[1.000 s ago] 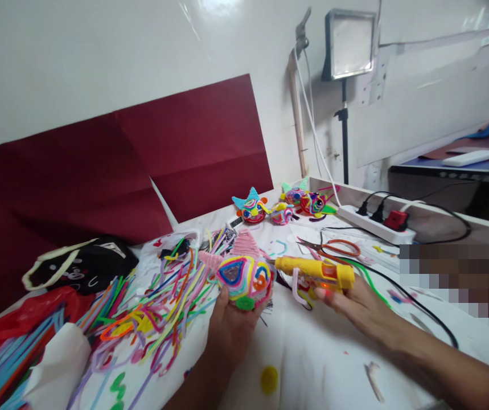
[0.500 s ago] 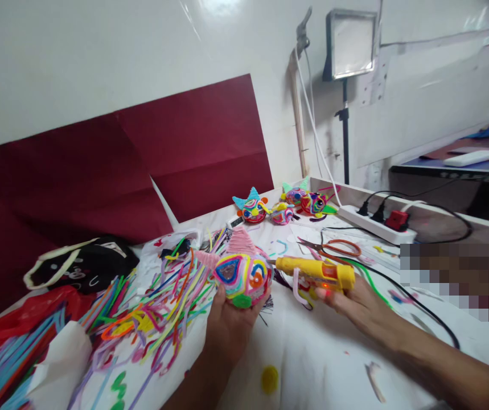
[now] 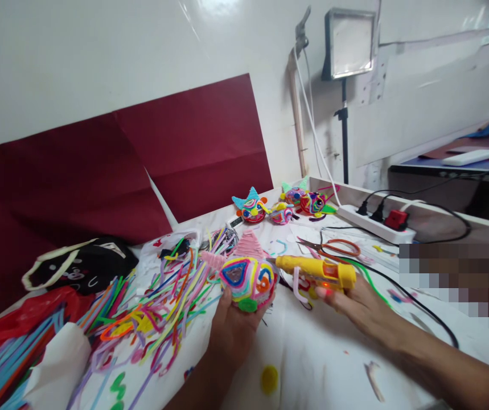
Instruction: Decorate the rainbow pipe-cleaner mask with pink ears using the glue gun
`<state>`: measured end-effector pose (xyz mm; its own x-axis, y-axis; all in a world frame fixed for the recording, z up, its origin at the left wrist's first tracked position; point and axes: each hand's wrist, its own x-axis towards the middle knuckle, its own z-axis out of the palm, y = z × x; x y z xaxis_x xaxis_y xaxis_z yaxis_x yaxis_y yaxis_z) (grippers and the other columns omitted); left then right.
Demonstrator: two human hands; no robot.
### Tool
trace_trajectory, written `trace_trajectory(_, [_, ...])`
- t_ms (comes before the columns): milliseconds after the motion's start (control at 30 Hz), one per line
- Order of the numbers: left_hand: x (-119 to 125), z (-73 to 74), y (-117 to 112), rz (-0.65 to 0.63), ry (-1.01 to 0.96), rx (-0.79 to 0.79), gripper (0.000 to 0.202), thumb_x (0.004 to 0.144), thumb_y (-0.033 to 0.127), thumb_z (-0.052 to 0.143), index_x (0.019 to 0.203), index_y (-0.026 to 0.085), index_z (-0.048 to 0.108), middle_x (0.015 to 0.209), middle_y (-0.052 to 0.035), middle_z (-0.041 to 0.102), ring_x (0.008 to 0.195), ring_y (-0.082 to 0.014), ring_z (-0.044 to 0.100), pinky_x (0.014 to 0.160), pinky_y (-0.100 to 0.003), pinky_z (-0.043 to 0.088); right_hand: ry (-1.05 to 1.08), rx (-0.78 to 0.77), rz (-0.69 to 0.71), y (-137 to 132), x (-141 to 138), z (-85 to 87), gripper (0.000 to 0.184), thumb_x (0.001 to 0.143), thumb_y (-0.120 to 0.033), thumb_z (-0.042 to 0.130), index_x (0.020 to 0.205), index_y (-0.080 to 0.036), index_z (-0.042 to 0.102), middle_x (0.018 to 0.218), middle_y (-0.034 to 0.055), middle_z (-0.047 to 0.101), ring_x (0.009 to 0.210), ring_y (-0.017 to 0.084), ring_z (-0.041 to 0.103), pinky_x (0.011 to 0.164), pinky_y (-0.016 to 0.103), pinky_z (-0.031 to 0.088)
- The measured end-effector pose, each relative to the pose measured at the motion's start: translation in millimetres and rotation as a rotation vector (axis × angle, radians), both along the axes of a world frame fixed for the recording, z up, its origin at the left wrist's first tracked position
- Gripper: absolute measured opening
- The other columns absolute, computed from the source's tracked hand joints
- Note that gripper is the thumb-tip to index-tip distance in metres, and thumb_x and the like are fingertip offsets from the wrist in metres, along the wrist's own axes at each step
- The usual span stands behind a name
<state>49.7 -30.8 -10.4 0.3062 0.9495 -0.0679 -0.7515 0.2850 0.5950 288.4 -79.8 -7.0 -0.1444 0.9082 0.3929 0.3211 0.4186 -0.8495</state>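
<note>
My left hand (image 3: 232, 324) cups a round, many-coloured pipe-cleaner figure (image 3: 247, 277) with pink ears from below, fingers wrapped round it. My right hand (image 3: 357, 304) grips a yellow glue gun (image 3: 316, 271) with a red light on its side. The gun's nozzle points left and sits right beside the figure's right side. Both are held just above the white table cover (image 3: 312, 353).
A heap of loose pipe cleaners (image 3: 150, 302) lies left of my hands, with a red bag (image 3: 17, 313) and black pouch (image 3: 82, 265) beyond. Scissors (image 3: 333, 247), a power strip (image 3: 376, 225), cables and finished figures (image 3: 282, 206) sit further back. A dark red sheet (image 3: 142, 165) leans on the wall.
My left hand has turned and shifted the figure slightly right, closer to the glue gun's nozzle. The right hand and gun have barely moved.
</note>
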Motion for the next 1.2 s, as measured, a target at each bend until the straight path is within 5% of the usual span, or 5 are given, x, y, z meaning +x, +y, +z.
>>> trace_trajectory(800, [-2, 6.2, 4, -0.027, -0.035, 0.102, 0.058, 0.095, 0.044, 0.046, 0.150, 0.034, 0.032, 0.156, -0.0058, 0.039, 0.144, -0.0340, 0.032, 0.117, -0.064, 0.021, -0.041, 0.021, 0.029, -3, 2, 1.9, 0.012, 0.092, -0.032, 0.048, 0.086, -0.024, 0.053, 0.080, -0.0006, 0.055, 0.070, 0.018, 0.053, 0.062, 0.029, 0.042])
trace_trajectory(1000, [-1, 17.4, 8, 0.106, 0.013, 0.112, 0.052, 0.093, 0.046, 0.049, 0.144, 0.038, 0.042, 0.155, -0.0024, 0.041, 0.146, -0.0324, 0.028, 0.117, -0.065, 0.018, -0.166, 0.027, 0.037, -6, 6, 13.4, 0.016, 0.082, -0.025, 0.053, 0.098, -0.023, 0.053, 0.092, 0.0020, 0.059, 0.079, 0.021, 0.055, 0.068, 0.033, 0.042])
trace_trajectory(1200, [-11, 22.7, 20, 0.193, 0.018, 0.188, 0.044, 0.093, 0.044, 0.051, 0.136, 0.033, 0.053, 0.149, -0.0047, 0.049, 0.144, -0.0316, 0.034, 0.115, -0.064, 0.026, -0.399, 0.036, 0.198, -5, 2, 14.6, 0.024, 0.077, -0.016, 0.056, 0.100, -0.021, 0.053, 0.096, 0.0050, 0.058, 0.085, 0.021, 0.055, 0.073, 0.034, 0.043])
